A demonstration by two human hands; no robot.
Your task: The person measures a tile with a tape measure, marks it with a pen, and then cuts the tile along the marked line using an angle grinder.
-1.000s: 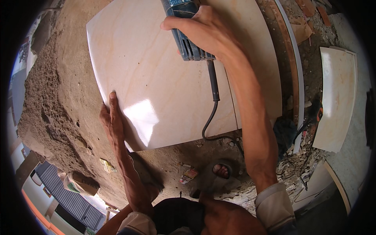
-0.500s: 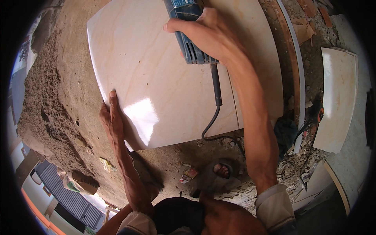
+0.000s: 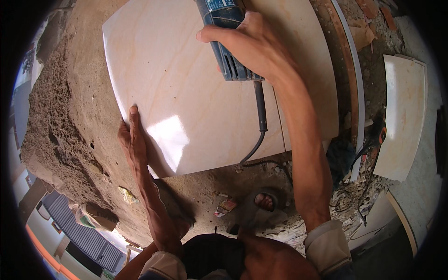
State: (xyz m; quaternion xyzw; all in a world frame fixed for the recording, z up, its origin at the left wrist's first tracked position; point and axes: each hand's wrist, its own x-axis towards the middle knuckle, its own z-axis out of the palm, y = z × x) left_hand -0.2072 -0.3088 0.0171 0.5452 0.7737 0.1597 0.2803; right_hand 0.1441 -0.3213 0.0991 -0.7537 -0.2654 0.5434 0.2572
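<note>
A large glossy cream tile (image 3: 154,84) with faint tan veining lies in front of me. My left hand (image 3: 134,135) grips its left edge, thumb on top and the other fingers tucked out of sight at the side. My right hand (image 3: 252,44) is wrapped over the dark blue body of a corded power tool (image 3: 217,18), shaped like an angle grinder, above the tile. Its working end is cut off by the top of the picture. A black cord (image 3: 261,109) hangs from its vented rear end. A thin straight line (image 3: 281,121) runs along the tile below my right wrist.
Right of the tile lie a long pale strip (image 3: 358,93), rubble and another cream tile piece (image 3: 400,116). Heaped sand (image 3: 56,126) is at the left. My foot (image 3: 264,201) stands on the dirt below the tile, beside crumpled litter (image 3: 226,206).
The power tool has slid a little toward me and slightly right with my right hand, its cord shifting along. My left hand has barely moved on the tile's edge.
</note>
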